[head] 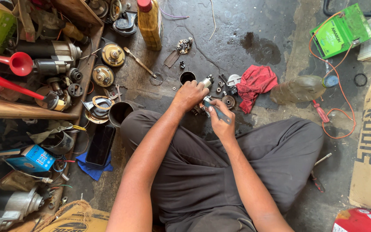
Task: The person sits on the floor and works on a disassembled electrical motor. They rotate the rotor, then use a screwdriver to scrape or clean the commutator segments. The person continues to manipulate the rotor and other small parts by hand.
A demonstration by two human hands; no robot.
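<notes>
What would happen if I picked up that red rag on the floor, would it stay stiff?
The red rag would probably go floppy: it lies crumpled in soft folds. It looks like thin cloth, so likely light for its size. It should not roll or break, though on this stained workshop floor it may be greasy.

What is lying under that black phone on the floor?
A blue cloth lies under the black phone, its edges showing beside the phone's lower end. Anything else beneath the phone is covered.
</notes>
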